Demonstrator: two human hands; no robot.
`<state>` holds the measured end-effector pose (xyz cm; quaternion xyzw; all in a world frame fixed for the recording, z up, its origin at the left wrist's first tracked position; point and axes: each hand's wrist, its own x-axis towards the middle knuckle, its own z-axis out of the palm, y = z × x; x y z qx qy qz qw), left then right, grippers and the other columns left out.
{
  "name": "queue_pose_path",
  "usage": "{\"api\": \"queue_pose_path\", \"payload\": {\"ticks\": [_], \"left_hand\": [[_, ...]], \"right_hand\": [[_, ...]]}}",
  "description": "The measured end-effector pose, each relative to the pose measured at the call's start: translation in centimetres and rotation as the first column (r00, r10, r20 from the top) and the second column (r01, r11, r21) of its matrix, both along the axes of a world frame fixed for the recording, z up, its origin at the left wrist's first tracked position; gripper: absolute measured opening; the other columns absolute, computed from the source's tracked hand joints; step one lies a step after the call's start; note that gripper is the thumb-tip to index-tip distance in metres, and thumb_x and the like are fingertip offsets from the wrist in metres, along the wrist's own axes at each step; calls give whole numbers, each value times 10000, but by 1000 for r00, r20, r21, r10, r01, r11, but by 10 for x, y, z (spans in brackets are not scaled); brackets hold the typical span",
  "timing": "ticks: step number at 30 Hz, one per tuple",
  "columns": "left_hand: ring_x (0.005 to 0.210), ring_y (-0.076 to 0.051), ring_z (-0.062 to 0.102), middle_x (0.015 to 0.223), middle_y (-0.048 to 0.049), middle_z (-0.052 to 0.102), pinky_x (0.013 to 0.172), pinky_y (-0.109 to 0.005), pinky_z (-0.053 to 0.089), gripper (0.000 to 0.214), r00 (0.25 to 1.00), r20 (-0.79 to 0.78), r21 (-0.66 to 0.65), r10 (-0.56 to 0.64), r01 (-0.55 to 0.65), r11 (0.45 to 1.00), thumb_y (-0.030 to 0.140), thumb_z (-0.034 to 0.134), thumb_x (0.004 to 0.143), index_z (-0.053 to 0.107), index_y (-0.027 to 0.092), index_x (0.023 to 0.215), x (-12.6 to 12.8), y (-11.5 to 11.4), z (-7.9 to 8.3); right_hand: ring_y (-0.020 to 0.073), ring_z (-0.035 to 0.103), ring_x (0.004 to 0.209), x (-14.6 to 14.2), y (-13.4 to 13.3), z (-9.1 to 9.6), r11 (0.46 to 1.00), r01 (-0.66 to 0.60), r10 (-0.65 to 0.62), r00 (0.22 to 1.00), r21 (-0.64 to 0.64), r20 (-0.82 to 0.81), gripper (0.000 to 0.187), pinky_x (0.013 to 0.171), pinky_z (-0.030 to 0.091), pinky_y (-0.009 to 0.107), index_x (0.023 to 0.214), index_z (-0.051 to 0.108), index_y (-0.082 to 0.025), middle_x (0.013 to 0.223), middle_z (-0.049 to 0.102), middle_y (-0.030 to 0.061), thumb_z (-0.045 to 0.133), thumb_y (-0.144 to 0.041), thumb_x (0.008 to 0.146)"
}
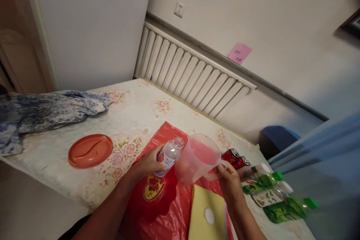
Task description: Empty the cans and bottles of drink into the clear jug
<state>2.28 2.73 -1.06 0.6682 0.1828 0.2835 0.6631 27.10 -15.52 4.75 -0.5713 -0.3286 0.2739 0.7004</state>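
Observation:
My left hand (150, 163) is closed around a clear bottle (169, 155) with a printed label. The bottle leans to the right, and its mouth has no cap on it. In my right hand (227, 176) is the handle of a translucent plastic jug (194, 161), tilted toward the bottle. The bottle's mouth is close to the jug's rim; I cannot tell whether they touch. Both are above a red plastic bag (152, 210) with a gold heart print. A yellow booklet (206, 217) with a white oval lies below the jug.
On the left sit an orange-red oval lid (90, 151) and a crumpled blue-and-white cloth (62, 110). Red cans (230, 155) and several drink bottles (284, 210) stand along the right side of the flowered tablecloth (135, 101). Behind it is a white radiator (185, 67).

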Motion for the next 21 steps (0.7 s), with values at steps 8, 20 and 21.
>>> {"api": "queue_pose_path", "payload": {"ticks": [8, 20, 21], "left_hand": [[1057, -252, 620, 1201, -24, 670, 863, -292, 488, 760, 999, -5, -1, -36, 36, 999, 145, 632, 569, 503, 200, 1316, -2, -1, -1], [1029, -236, 625, 1194, -11, 671, 828, -268, 486, 763, 998, -18, 1, -53, 53, 999, 114, 626, 563, 516, 210, 1311, -2, -6, 7], [1030, -240, 625, 1186, -9, 673, 823, -269, 488, 760, 998, -32, 9, -57, 57, 998, 119, 630, 564, 517, 214, 1309, -3, -7, 8]], "right_hand": [[186, 613, 735, 1, -14, -22, 991, 111, -101, 988, -80, 120, 360, 718, 491, 305, 827, 687, -192, 736, 677, 9, 774, -516, 696], [244, 665, 936, -4, -108, -71, 760, 227, 340, 660, -609, 670, 400, 833, 534, 339, 1141, 691, -222, 1092, 696, 88, 658, -345, 762], [239, 657, 973, -8, -111, -74, 736, 208, 402, 631, -644, 663, 390, 870, 523, 327, 1147, 690, -225, 1098, 688, 85, 638, -296, 767]]}}
